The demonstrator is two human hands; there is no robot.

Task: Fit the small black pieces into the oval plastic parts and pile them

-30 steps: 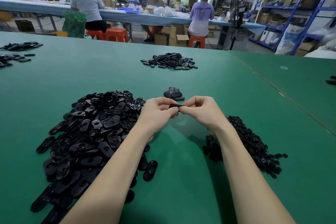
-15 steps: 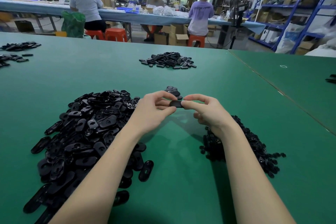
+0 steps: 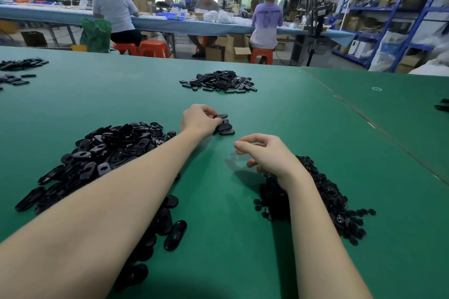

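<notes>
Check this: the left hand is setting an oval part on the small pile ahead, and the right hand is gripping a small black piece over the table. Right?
One thing is wrong. The head view shows the right hand holding nothing, fingers loosely curled above the green table. The left hand is indeed at the small pile with an oval part.

Bare green desk (image 3: 218, 201) lies open between oval-part heap (image 3: 97, 160) on the left and small-piece heap (image 3: 315, 196) on the right; small assembled pile (image 3: 224, 126) blocks straight ahead.
</notes>
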